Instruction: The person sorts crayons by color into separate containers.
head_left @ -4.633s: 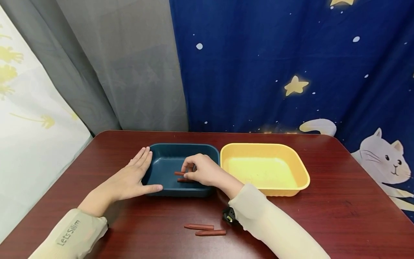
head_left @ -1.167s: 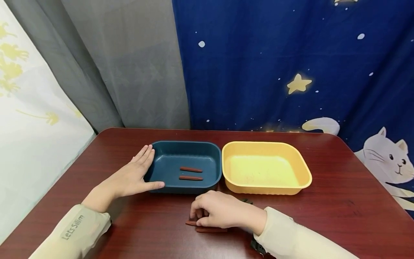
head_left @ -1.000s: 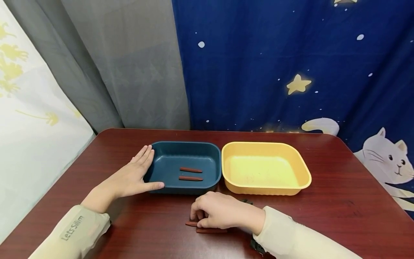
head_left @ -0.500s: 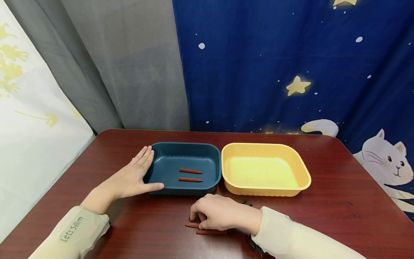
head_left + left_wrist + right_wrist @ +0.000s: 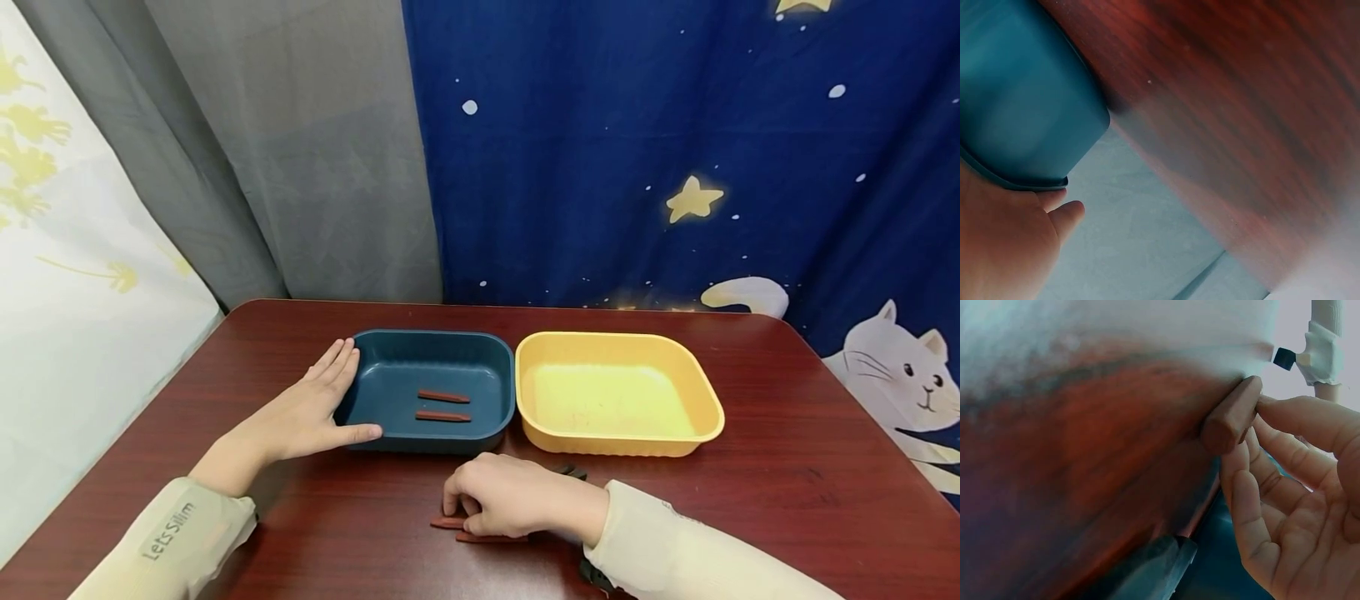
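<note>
My left hand (image 5: 303, 417) rests with straight, spread fingers on the left end of the dark blue bin (image 5: 427, 444); in the left wrist view its fingers touch the rim. Inside the bin lie two brown crayons, a rear crayon (image 5: 443, 397) and a front crayon (image 5: 442, 416), roughly parallel. In front of the bin, my right hand (image 5: 513, 496) pinches one brown crayon (image 5: 444, 524) low over the table, its pointed end showing past the fingers. Another crayon (image 5: 491, 538) lies just nearer, beside the thumb. The right wrist view shows a crayon's blunt end (image 5: 1219, 434) by the thumb.
A yellow bin (image 5: 622, 445) stands against the blue bin's right side. Both sit on a dark red wooden table (image 5: 780, 467) with rounded back corners. Behind it hang a grey curtain (image 5: 337, 167) and a blue star-patterned curtain (image 5: 585, 167).
My right hand has left the blue bin, where two crayons now lie side by side, and come down to the crayons on the table. Over the last second it barely moves. The left hand stays put.
</note>
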`<state>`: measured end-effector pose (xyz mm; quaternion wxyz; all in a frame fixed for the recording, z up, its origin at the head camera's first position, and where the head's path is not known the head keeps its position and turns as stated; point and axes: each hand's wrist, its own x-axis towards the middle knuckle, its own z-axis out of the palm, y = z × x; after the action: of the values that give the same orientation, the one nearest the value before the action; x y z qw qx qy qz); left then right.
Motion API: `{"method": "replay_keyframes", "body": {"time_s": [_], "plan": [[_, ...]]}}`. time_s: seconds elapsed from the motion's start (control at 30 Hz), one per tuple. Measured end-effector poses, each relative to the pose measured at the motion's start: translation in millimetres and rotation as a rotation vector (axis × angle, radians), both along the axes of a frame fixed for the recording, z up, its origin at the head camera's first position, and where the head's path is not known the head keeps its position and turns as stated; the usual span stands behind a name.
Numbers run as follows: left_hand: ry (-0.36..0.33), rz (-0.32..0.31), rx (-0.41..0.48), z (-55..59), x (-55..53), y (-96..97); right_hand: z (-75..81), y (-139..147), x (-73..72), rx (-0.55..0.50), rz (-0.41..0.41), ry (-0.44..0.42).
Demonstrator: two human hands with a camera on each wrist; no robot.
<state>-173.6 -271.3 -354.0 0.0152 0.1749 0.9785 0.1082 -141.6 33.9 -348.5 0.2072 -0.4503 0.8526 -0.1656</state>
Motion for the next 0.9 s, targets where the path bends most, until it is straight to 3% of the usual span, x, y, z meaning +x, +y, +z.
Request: {"method": "replay_keyframes", "body": {"time_s": [0.3, 0.67, 0.9], "plan": [[0.0, 0.001, 0.005, 0.0, -0.4, 0.9, 0.7, 1.9, 0.0, -0.05, 0.006, -0.019], [0.011, 0.005, -0.002, -1.8, -0.8, -0.3, -1.6, 5.2, -3.2, -0.154, 0.076, -0.027], [-0.003, 0.007, 0.003, -0.1, -0.3, 0.7, 1.2, 5.7, -3.2, -0.192, 0.066, -0.071]]}}
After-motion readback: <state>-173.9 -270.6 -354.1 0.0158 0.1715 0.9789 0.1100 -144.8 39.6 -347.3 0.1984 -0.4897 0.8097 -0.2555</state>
